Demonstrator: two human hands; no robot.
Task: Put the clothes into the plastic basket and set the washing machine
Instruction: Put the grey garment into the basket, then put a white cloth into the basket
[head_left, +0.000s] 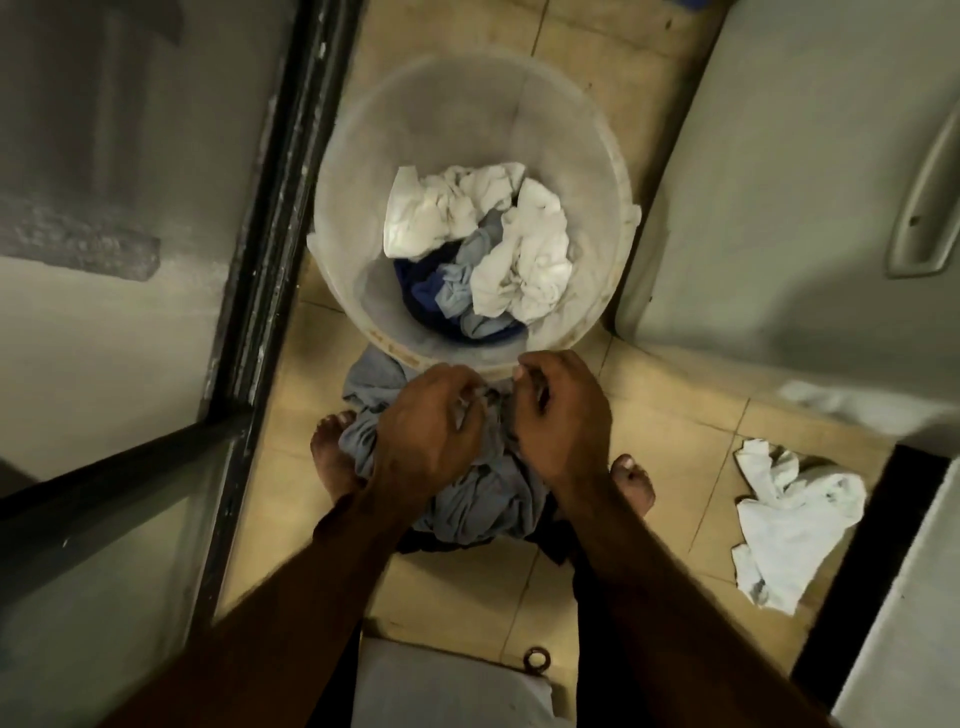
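Observation:
A round translucent plastic basket (343, 171) stands on the tiled floor straight ahead. Inside lie crumpled white clothes (524, 260) over blue and grey ones (447, 296). Just below the basket's near rim, my left hand (426, 431) and my right hand (561, 415) both grip a bunched grey-blue garment (478, 499) that hangs down between my bare feet. A white garment (795, 525) lies on the floor to the right.
A dark-framed glass door (260, 260) runs along the left. A large white appliance with a grey handle (924, 208) fills the right side. Another white body (904, 623) stands at the lower right. A small metal ring (536, 660) lies near the bottom.

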